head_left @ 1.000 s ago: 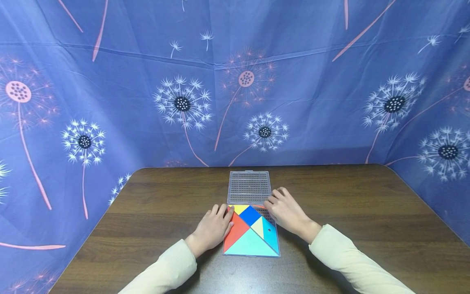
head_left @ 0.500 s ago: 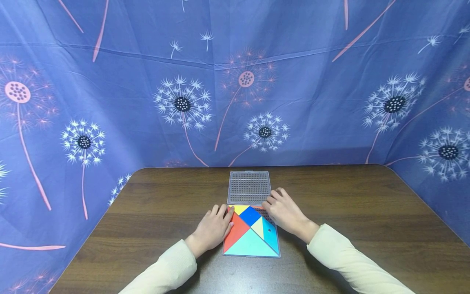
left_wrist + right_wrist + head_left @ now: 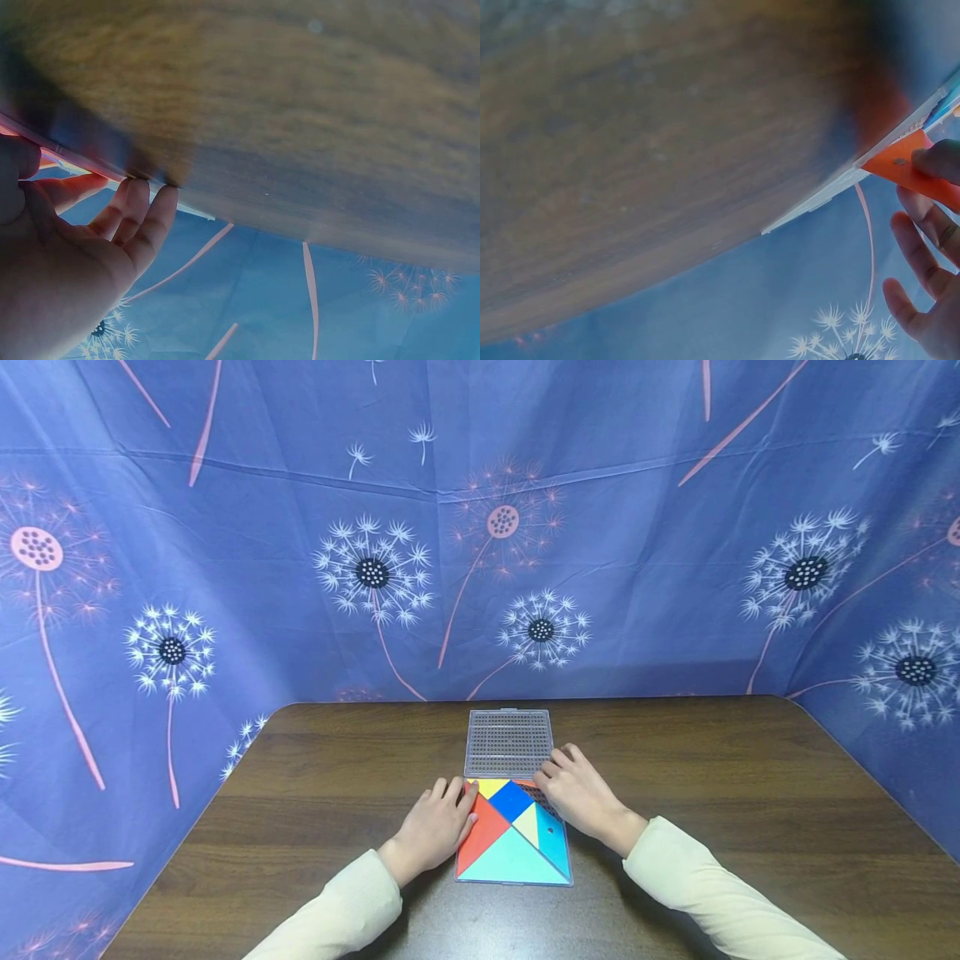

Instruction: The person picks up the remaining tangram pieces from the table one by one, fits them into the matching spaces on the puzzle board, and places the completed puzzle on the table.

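A clear tangram tray [image 3: 513, 882] lies on the dark wood table [image 3: 315, 793], filled with flat pieces: a red triangle [image 3: 483, 831], a light teal triangle [image 3: 513, 860], a blue square [image 3: 512, 799] and others. My left hand [image 3: 448, 802] rests flat against the tray's left edge [image 3: 75, 154], its fingers [image 3: 142, 217] straight. My right hand [image 3: 558, 777] covers the tray's far right corner. In the right wrist view it pinches an orange triangular piece [image 3: 904, 166], tilted up at the tray rim [image 3: 817, 199].
A clear studded lid [image 3: 510, 742] lies flat just beyond the tray, touching its far edge. Blue cloth printed with dandelions [image 3: 480, 568] hangs behind and beside the table. Bare wood stretches left and right of the tray.
My right hand has edged slightly left over the tray's far right corner. The left hand, tray and lid have stayed put.
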Tool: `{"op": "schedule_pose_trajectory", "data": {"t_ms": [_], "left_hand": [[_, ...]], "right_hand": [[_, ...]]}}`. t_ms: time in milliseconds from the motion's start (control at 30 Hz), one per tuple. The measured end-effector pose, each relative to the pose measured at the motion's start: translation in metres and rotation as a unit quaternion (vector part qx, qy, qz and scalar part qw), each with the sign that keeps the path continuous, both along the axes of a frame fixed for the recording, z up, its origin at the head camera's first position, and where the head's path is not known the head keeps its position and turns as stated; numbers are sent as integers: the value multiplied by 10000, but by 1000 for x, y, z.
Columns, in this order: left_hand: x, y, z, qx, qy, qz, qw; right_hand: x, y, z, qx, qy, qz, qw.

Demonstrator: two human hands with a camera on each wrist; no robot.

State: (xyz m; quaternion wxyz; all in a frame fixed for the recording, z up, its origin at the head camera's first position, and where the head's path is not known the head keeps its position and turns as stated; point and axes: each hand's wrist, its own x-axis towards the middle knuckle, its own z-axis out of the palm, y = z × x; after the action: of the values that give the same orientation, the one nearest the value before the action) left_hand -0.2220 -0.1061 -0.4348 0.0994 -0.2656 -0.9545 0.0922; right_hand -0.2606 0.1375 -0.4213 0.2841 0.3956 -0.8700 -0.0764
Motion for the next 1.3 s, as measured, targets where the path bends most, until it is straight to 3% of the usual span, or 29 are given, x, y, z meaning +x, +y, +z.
{"op": "schedule_pose_trajectory", "data": {"t_ms": [967,1300], "left_hand": [[-2,-1,-3,84,173,-91,9998],[-1,-1,-2,73,59,-46,9999]], "right_hand": [[4,1,3,45,-666,-178,9976],[6,1,1,91,-823,-216,9963]]}}
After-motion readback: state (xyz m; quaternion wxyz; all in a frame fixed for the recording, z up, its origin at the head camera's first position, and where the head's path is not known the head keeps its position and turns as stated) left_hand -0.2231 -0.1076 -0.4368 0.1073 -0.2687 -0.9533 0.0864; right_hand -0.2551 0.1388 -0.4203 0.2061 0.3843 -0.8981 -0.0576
